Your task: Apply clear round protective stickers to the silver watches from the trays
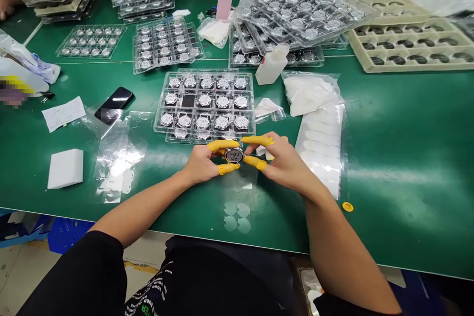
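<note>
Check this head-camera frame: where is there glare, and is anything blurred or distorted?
Head view: overhead light streaks across the green mat and glints off the clear trays; a pixelated patch obscures the left edge; the wide lens bows the table edge; the held watch looks reasonably sharp.

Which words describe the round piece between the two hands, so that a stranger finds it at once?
On the green workbench, find the clear plastic tray nearest the person. Just below it, the left hand and right hand, in yellow finger cots, pinch a round silver-rimmed disc with a dark face. Unlike its neighbours lying in tray pockets, it is held between the hands.
</note>
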Motion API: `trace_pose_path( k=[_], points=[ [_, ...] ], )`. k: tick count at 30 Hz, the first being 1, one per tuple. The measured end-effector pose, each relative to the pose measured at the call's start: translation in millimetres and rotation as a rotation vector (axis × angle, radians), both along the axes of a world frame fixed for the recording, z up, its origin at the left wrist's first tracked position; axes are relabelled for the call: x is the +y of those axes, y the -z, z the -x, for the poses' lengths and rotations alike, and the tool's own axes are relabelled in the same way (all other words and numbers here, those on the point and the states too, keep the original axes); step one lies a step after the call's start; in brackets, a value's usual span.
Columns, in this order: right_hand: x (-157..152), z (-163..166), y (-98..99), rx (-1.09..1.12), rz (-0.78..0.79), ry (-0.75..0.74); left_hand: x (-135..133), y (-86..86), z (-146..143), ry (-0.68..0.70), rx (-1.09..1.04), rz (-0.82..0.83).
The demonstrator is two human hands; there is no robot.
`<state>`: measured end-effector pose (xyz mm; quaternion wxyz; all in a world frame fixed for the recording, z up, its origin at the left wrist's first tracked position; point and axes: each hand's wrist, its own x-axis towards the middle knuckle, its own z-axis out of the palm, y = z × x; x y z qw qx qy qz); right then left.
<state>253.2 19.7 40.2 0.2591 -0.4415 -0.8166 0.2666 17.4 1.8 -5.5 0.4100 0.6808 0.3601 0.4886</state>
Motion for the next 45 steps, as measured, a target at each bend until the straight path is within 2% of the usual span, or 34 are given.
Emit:
trace_pose_path(
  k=[3, 5, 8, 12, 15, 22, 25, 28, 31, 34, 37, 41, 45],
  points=[
    [-1.7, 7.9, 3.0, 0.009, 0.002, 0.075, 0.4, -1.3, 3.1, -0.009, 0.077, -0.142],
    [-0.1, 7.8, 4.6, 0.023, -0.004, 0.033, 0.7, -3.0, 5.9, -0.016, 0.173, -0.186],
    [0.9, 5.6, 3.3, 0.035, -0.045, -0.067, 0.9, -4.5, 9.5, 0.003, 0.27, -0.202],
    [-1.9, 7.1, -0.7, 0.046, -0.175, -0.087, 0.4, -4.6, 11.1, 0.022, 0.328, -0.23],
    [-3.6, 11.1, -0.9, 0.059, -0.214, -0.094, -1.2, -5.2, 9.8, 0.047, 0.353, -0.21],
    [-5.2, 27.8, 6.8, 0.331, -0.187, 0.225, -10.0, -10.1, 1.1, 0.07, 0.272, -0.169],
    [-5.6, 32.7, 10.9, 0.285, -0.235, 0.286, -13.3, -13.8, -1.4, 0.083, 0.234, -0.078],
    [-4.1, 32.4, 13.3, 0.233, -0.229, 0.327, -15.5, -16.9, -4.0, 0.131, 0.16, 0.122],
    [-2.7, 27.5, 12.5, 0.316, -0.205, 0.444, -14.8, -17.1, -6.9, 0.168, 0.043, 0.305],
    [-5.0, 24.7, 11.1, 0.474, -0.122, 0.535, -8.6, -14.2, -7.9, 0.063, -0.068, 0.477],
    [-11.2, 31.7, 15.8, 0.536, 0.122, 0.468, -0.1, -10.9, -6.0, -0.01, -0.143, 0.609],
    [-18.0, 48.5, 27.1, 0.538, 0.455, 0.426, 5.1, -8.6, -3.5, -0.012, -0.112, 0.61],
    [-19.1, 54.7, 29.5, 0.51, 0.514, 0.451, 4.9, -7.7, -2.5, -0.006, -0.046, 0.577]
  ],
)
